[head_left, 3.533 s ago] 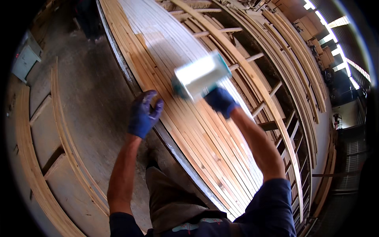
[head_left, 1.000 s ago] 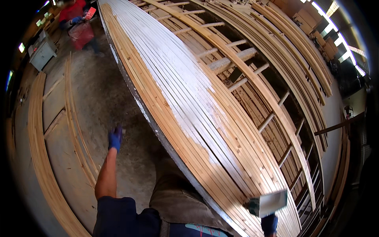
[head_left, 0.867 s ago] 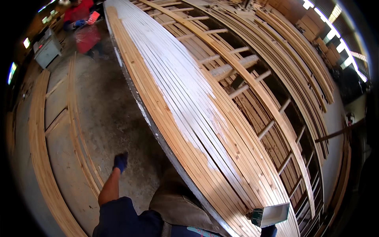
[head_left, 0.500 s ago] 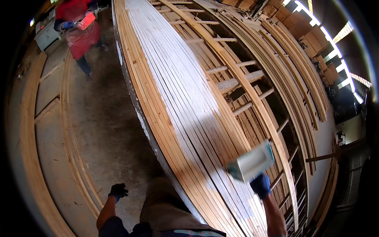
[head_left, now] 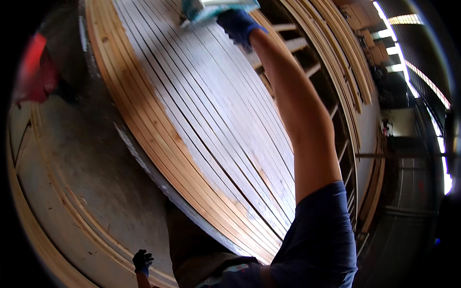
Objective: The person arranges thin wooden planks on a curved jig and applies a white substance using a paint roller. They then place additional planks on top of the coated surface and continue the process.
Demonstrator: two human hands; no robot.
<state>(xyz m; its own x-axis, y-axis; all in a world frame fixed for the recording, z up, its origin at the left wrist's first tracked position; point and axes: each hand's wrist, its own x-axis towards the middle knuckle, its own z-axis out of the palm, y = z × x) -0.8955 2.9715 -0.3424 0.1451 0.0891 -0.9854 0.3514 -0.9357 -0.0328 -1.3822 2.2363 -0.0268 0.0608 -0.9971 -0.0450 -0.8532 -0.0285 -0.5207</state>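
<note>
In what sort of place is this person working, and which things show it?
Probably a woodworking workshop or timber shed. Long wooden strips lie side by side, partly covered in white; more long boards lie beyond them, and others rest on the bare grey floor.

Teal box [head_left: 211, 11] cut off above, co-worker [head_left: 42, 79] blurred

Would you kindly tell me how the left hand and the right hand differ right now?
The right hand grips a teal tool, while the left hand holds nothing visible, its fingers parted. The right hand reaches far out over the whitened wooden strips; the left hand hangs low, left of those strips. Both wear dark blue gloves.
</note>
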